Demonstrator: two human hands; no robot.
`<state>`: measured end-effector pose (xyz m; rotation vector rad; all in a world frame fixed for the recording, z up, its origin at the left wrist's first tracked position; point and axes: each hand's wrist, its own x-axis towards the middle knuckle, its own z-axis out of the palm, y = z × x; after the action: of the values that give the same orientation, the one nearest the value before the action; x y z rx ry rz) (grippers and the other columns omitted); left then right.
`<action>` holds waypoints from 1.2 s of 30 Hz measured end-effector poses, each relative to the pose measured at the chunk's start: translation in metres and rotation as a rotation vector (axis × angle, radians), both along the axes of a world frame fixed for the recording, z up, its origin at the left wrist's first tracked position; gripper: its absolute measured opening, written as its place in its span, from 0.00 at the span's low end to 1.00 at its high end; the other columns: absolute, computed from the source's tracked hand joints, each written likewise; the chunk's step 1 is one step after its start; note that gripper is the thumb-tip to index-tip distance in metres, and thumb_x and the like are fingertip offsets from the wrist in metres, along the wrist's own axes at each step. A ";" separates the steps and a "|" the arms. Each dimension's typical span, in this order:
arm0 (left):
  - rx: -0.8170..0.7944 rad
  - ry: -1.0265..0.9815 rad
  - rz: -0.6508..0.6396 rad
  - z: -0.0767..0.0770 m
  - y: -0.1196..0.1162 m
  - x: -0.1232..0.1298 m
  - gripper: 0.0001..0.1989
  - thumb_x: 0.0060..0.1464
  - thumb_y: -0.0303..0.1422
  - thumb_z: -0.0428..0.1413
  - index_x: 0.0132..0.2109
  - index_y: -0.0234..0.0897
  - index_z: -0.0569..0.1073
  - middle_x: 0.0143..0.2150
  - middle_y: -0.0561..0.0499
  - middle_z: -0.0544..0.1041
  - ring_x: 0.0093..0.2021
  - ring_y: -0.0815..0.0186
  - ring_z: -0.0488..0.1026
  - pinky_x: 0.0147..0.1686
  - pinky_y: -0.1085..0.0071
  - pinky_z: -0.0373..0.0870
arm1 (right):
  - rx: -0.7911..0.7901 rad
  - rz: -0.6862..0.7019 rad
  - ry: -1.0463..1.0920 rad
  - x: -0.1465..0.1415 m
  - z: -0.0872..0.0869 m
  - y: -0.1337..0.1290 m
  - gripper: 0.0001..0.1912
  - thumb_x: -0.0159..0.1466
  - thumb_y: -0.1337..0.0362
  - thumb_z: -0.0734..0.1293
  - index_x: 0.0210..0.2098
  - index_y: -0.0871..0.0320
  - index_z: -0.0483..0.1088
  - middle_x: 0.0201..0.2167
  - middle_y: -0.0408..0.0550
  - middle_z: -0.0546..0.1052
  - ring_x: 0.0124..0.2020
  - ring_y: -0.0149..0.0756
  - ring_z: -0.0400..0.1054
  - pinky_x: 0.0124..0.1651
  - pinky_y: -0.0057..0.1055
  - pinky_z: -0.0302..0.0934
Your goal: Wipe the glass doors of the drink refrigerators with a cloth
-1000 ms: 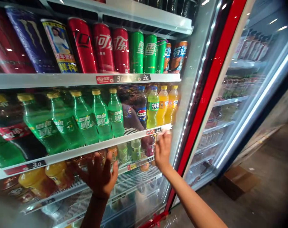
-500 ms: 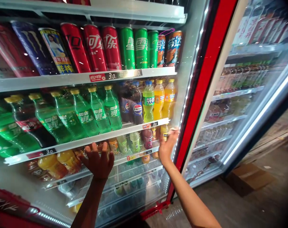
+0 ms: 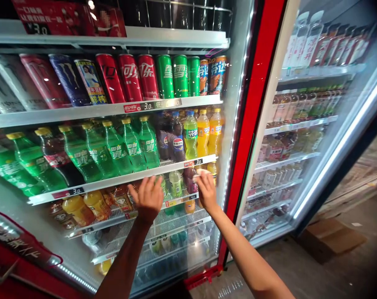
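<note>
My left hand (image 3: pixel 148 197) is raised before the middle shelves of a drinks fridge, its fingers spread and nothing in it. My right hand (image 3: pixel 207 189) is bent around a small whitish thing (image 3: pixel 201 172), perhaps a cloth or tissue, close to the shelf edge by a dark purple bottle (image 3: pixel 189 176). Above my hands, a shelf (image 3: pixel 123 176) holds green bottles (image 3: pixel 149 143), a cola bottle (image 3: pixel 177 139) and yellow-orange bottles (image 3: pixel 215 131). Whether either hand touches the glass is hard to tell.
Cans (image 3: pixel 147 77) line the shelf above. A red fridge frame (image 3: pixel 253 108) stands to the right, with a second fridge of bottles (image 3: pixel 300 104) beyond it. A cardboard box (image 3: pixel 333 238) lies on the floor at lower right.
My left hand has moved right, closer to my right hand. My right hand has shifted a little left with the whitish thing. The view has tilted, showing more of the top shelf.
</note>
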<state>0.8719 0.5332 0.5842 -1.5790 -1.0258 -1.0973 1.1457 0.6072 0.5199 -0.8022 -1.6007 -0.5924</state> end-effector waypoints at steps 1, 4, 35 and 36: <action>-0.008 0.084 -0.051 0.012 -0.001 0.018 0.25 0.61 0.28 0.58 0.64 0.43 0.73 0.57 0.44 0.80 0.64 0.53 0.71 0.74 0.43 0.40 | 0.040 0.046 -0.117 0.004 0.008 0.003 0.27 0.73 0.71 0.57 0.68 0.44 0.63 0.66 0.47 0.71 0.72 0.39 0.57 0.71 0.49 0.57; -0.057 0.154 -0.186 0.045 0.002 0.069 0.21 0.61 0.25 0.58 0.60 0.41 0.76 0.57 0.45 0.80 0.62 0.57 0.73 0.71 0.54 0.54 | 0.098 0.011 -0.056 0.032 0.040 0.017 0.20 0.72 0.68 0.61 0.60 0.45 0.71 0.56 0.46 0.78 0.61 0.39 0.67 0.63 0.44 0.64; -0.012 0.165 -0.227 0.015 0.030 0.089 0.19 0.61 0.27 0.59 0.57 0.49 0.78 0.52 0.51 0.83 0.55 0.62 0.76 0.58 0.63 0.61 | -0.023 -0.351 0.398 0.039 0.016 0.003 0.27 0.71 0.69 0.54 0.68 0.55 0.62 0.62 0.65 0.67 0.63 0.53 0.62 0.59 0.58 0.63; -0.009 0.166 -0.225 0.014 0.030 0.089 0.19 0.61 0.27 0.59 0.57 0.49 0.79 0.52 0.51 0.83 0.55 0.62 0.76 0.58 0.63 0.61 | -0.033 -0.320 0.351 0.033 0.012 0.000 0.27 0.71 0.68 0.55 0.67 0.56 0.64 0.60 0.65 0.68 0.62 0.53 0.63 0.57 0.56 0.64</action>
<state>0.9612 0.5633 0.5982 -1.7930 -0.7576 -1.0894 1.1783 0.6074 0.5316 -1.1322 -1.1724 -0.6126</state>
